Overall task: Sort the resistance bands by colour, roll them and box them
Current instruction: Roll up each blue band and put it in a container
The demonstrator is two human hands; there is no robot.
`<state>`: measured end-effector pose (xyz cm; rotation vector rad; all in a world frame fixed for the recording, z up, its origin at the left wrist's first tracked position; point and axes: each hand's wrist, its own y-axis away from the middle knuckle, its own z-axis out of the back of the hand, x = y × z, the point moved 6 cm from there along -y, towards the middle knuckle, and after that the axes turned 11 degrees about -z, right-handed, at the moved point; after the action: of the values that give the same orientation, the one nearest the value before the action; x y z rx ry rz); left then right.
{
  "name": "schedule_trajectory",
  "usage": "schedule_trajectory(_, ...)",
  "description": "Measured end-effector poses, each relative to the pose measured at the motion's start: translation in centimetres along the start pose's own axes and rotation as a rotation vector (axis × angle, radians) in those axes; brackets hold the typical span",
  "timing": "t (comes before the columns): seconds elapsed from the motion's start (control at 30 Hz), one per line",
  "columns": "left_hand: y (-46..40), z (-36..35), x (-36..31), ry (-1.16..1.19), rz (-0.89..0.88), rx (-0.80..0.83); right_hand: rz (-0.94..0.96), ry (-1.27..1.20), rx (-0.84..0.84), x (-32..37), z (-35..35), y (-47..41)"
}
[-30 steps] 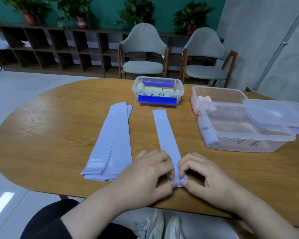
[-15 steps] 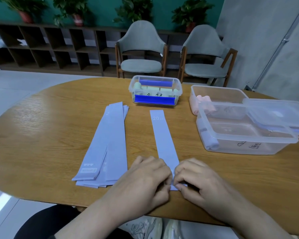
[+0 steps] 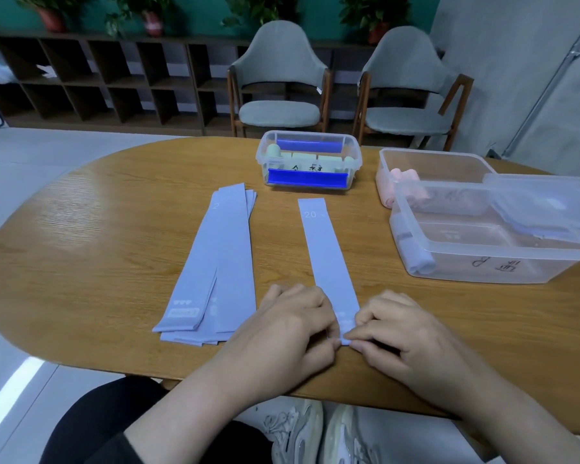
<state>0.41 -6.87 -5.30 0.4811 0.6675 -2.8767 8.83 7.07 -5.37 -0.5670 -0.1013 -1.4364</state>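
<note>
so there's a big oval wooden table [image 3: 91, 262], and right behind its far edge two grey padded chairs [image 3: 279, 82] with wooden legs sit side by side. further back past the table is a long low dark cubby shelf [image 3: 91, 78] with potted plants [image 3: 144, 11] on top, against a teal wall

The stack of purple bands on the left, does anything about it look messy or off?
Slightly. The stack of purple bands is not squared: its layers fan apart at the near end and peek out at the far right corner. The single band that both hands pinch lies flat and straight.
</note>
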Motion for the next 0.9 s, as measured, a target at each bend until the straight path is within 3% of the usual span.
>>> schedule_trajectory(0.9,-0.81,-0.18,0.51,-0.071,0.020,-0.035,-0.090,-0.046,-0.042,-0.49,-0.03,-0.38)
